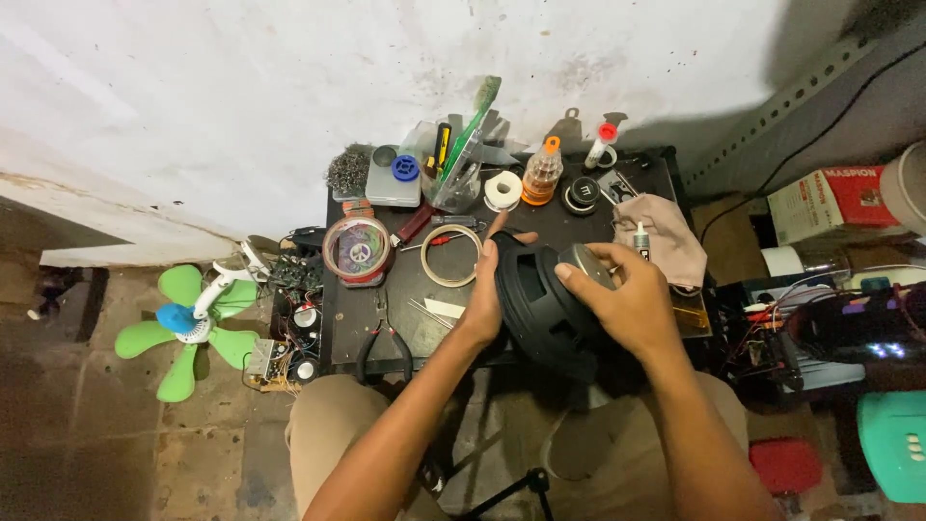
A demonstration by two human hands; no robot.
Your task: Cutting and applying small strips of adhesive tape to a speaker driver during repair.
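Left hand (487,289) flat against rim of round black speaker (540,299), fingers together. Right hand (617,299) cupped over its smooth grey magnet (585,262). Small black worktable (540,217) beneath.

1. One black speaker (540,304), gripped by two hands: left hand (485,289) and right hand (622,299).
2. One pair of pliers (384,347) on the surface (352,318).
3. Two glue bottles: one orange-capped bottle (542,174), one red-capped bottle (600,145).
4. One green fan (188,323) on the floor.
5. One beige cloth (666,236).
6. One white tape roll (503,190).
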